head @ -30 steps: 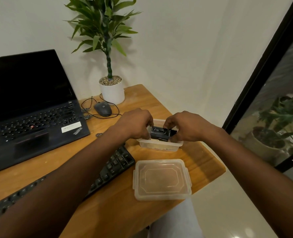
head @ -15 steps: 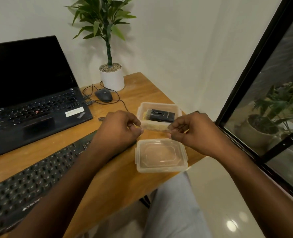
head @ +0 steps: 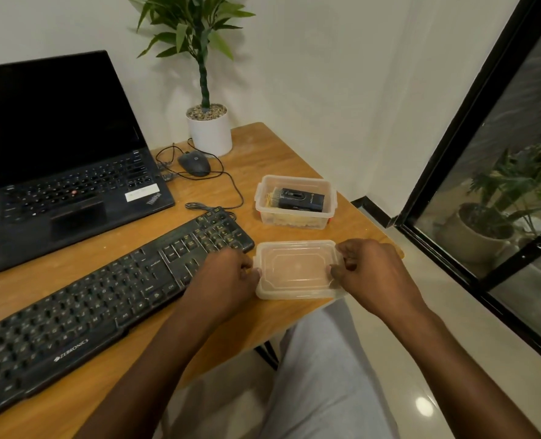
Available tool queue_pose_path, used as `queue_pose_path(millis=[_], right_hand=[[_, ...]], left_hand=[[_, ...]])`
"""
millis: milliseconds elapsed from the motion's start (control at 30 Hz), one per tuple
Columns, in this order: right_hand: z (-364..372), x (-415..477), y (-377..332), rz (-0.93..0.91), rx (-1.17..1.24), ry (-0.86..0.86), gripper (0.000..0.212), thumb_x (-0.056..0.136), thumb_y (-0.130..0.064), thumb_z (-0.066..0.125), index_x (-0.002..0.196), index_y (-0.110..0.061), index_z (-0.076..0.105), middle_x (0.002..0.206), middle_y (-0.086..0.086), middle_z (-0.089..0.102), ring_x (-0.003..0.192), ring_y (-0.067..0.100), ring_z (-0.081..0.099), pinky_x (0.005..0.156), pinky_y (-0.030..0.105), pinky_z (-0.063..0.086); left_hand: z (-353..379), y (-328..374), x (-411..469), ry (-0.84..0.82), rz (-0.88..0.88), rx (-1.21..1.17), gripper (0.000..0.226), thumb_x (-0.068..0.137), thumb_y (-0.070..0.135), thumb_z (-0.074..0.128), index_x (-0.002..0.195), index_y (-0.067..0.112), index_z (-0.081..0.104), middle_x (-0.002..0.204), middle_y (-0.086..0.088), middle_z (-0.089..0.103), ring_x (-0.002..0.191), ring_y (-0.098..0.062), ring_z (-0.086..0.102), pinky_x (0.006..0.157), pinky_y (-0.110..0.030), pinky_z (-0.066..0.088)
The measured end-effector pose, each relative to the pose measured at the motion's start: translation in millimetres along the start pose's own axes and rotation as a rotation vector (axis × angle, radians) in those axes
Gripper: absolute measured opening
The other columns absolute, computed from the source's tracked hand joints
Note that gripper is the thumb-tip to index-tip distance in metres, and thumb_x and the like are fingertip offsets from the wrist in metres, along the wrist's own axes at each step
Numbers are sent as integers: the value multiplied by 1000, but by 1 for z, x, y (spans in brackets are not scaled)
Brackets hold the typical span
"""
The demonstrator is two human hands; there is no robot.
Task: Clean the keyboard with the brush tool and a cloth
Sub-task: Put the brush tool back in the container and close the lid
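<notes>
Wooden desk [head: 272,160] runs out from a white wall, with a laptop [head: 72,191] at far left and the keyboard [head: 104,305] slantwise before it, its keys grimy and no cleaning begun. A mouse [head: 194,163] sits behind, its cable [head: 231,185] looping down to the keyboard's right end. The left hand [head: 228,277] hangs over that end, fingers curled onto the left edge of a clear lid [head: 297,270]; the right hand [head: 370,270] pinches the opposite edge, so both hold the lid and neither is free. Beyond it an open tub [head: 296,217] holds the brush tool [head: 300,199], with something pale yellow beneath, perhaps the cloth, though I cannot tell. The lid seems to lie at the desk's front edge, so a loose release could tip it to the floor. The tub stands near the right edge, and a hasty reach for the brush tool might shove it off. A forearm sweeping back could also catch the cable and drag the mouse.
</notes>
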State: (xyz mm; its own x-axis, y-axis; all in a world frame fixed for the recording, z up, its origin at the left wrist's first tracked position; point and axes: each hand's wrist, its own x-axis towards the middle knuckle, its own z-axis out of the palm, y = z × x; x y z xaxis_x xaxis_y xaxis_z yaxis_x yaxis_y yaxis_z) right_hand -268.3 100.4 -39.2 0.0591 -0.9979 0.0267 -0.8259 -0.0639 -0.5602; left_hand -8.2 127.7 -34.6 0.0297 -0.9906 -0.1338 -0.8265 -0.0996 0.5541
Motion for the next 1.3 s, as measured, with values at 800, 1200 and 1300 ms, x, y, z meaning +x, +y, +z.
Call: queue_pose_path(millis=[800, 1200, 1300], right_hand=[[-35, 71, -23, -1, 494, 281, 38, 85, -22, 90, 121, -13, 81, 114, -3, 81, 86, -6, 70, 76, 18, 55], [-22, 112, -13, 63, 423, 239, 41, 88, -25, 87, 125, -10, 79, 128, 5, 77, 110, 19, 73, 94, 40, 62], [-19, 114, -11, 68, 418, 226, 40, 88, -25, 87, 125, -10, 79, 126, 5, 77, 109, 19, 73, 92, 40, 63]], left_hand=[[-52, 21, 83, 326, 52, -554, 11, 89, 23, 84, 100, 21, 84, 86, 5, 81, 72, -13, 76, 77, -40, 65], [-47, 22, 142, 228, -6, -453, 3, 89, 14, 83, 89, 13, 81, 77, -4, 78, 55, -11, 69, 62, -32, 63], [-48, 19, 145, 202, -20, -435, 6, 88, 16, 84, 84, 17, 80, 76, -8, 78, 61, -20, 71, 72, -43, 66]])
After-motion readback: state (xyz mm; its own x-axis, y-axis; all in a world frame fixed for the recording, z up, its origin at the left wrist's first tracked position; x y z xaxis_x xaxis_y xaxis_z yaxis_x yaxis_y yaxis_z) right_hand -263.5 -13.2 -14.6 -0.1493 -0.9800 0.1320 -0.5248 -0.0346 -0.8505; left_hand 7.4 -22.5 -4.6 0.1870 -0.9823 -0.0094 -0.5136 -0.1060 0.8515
